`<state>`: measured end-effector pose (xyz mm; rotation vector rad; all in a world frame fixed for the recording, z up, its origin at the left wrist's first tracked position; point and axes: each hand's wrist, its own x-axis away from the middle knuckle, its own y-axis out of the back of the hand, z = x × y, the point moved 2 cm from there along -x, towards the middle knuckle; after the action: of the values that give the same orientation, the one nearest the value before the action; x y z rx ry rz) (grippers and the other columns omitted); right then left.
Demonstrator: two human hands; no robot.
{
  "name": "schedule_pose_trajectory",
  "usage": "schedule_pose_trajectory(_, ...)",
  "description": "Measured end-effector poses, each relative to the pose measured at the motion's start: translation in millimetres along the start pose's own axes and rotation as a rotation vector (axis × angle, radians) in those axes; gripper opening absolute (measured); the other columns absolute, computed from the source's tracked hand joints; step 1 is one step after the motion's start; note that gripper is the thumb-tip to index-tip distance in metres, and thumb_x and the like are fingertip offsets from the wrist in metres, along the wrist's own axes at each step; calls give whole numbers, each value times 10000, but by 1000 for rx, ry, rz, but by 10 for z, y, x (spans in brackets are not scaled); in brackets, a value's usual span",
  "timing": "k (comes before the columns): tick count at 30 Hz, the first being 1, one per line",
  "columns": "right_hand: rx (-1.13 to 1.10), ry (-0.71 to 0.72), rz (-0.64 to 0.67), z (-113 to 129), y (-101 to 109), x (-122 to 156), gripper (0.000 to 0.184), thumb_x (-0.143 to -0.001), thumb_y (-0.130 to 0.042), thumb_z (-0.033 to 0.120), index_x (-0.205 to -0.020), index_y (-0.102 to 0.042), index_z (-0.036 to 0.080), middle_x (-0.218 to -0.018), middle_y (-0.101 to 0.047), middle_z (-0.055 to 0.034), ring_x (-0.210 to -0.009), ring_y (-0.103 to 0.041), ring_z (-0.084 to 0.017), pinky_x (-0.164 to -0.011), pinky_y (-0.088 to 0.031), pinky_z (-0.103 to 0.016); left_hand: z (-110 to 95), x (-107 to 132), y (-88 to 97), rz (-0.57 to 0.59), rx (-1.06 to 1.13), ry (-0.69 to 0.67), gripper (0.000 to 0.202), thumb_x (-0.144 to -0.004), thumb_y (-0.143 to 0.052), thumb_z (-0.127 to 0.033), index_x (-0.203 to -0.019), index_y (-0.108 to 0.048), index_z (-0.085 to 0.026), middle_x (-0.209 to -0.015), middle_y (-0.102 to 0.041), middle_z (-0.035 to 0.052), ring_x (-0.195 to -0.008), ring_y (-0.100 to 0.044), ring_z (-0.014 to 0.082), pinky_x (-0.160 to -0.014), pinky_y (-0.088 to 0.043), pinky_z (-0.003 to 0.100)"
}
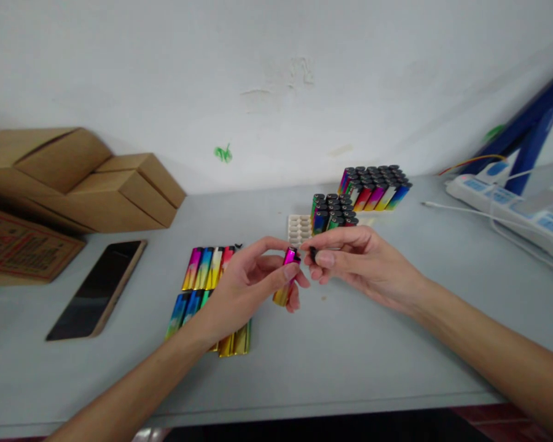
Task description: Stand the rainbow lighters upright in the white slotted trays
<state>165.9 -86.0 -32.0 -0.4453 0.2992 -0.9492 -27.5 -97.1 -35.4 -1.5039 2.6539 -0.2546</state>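
My left hand (258,276) grips a shiny lighter (283,291), magenta at the top and gold at the bottom, tilted over the middle of the table. Just right of it, my right hand (362,258) pinches a small black part (312,253) between thumb and fingers, close to the lighter's top but apart from it. Two rows of metallic coloured lighters (207,270) lie beneath and beside my left hand, which partly hides them. Behind my hands a white tray (299,230) with small cells carries upright lighters with black tops (334,212).
A second block of upright lighters (373,187) stands near the wall. Cardboard boxes (133,190) and a phone (96,291) are on the left. On the right are a white power strip (511,209), a white cable (461,209) and a blue metal frame (532,141).
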Motion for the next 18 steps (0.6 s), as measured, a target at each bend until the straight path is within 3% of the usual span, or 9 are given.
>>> schedule_pose_trajectory(4,43,9,14,8,-7,-6,191,-904,-748,226,-1090,-792,219,-858,-783,-18,-784,-742,-125,-788,-630,-276,19,-3,7,-13,0,-8,210,-950,-708,-313,-1077,-612,-175,-845,-753,44,-604,-675,126,-579,-534,242)
schedule_pose_trajectory(7,46,10,-44,13,5,-5,257,-857,-793,207,-1110,-763,236,-924,-780,-5,-785,-740,-122,-800,-626,-291,35,-2,5,-26,6,-5,213,-946,-711,-303,-1084,-606,-180,-843,-751,43,-600,-674,133,-575,-539,256)
schedule_pose_trajectory(12,47,10,-57,21,20,-9,145,-831,-815,212,-961,-754,197,-877,-776,-6,-764,-742,-124,-806,-629,-291,42,0,-8,-21,25,-10,200,-950,-704,-278,-1080,-584,-185,-844,-748,40,-606,-677,138,-579,-546,268)
schedule_pose_trajectory(18,77,118,-75,46,-10,-15,160,-828,-823,265,-937,-716,216,-947,-766,1,-776,-739,-122,-794,-639,-303,24,-1,-24,-22,3,-26,187,-951,-699,-262,-1074,-588,-176,-811,-735,29,-597,-655,120,-575,-529,251)
